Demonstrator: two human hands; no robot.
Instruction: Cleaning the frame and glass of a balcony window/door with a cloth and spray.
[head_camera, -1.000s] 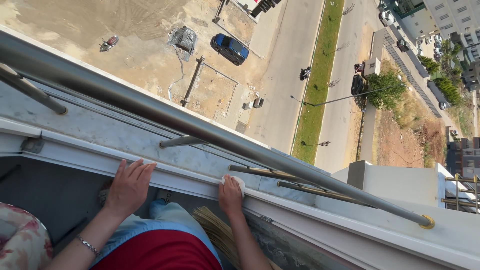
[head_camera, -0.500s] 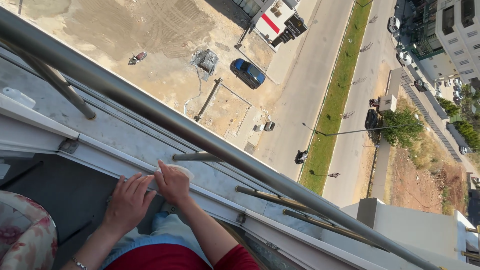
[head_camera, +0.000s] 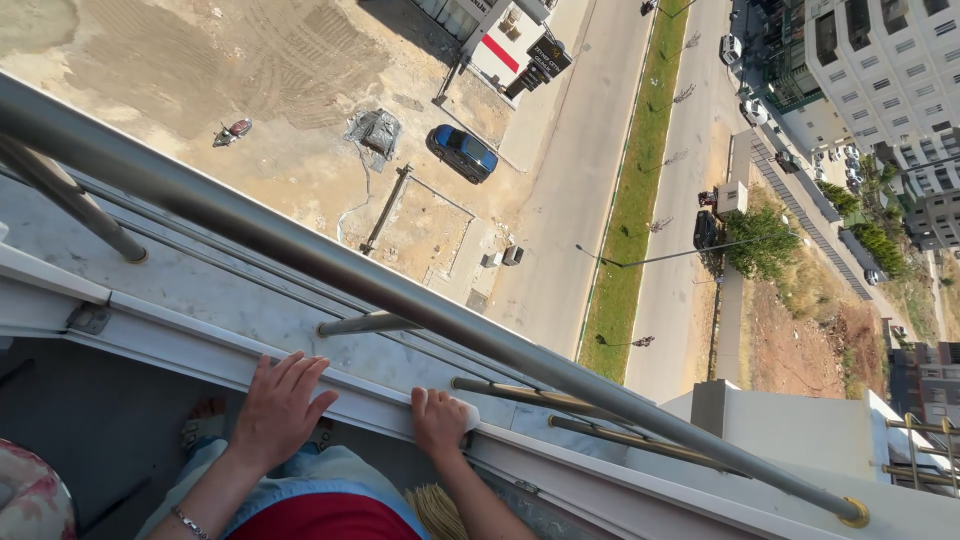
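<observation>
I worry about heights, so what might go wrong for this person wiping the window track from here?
The white cloth under the right hand lies near the ledge edge; if it slips past the railing, it may fall to the street. The left hand is only pressed flat on the frame, so leaning further seems unsteady.
</observation>
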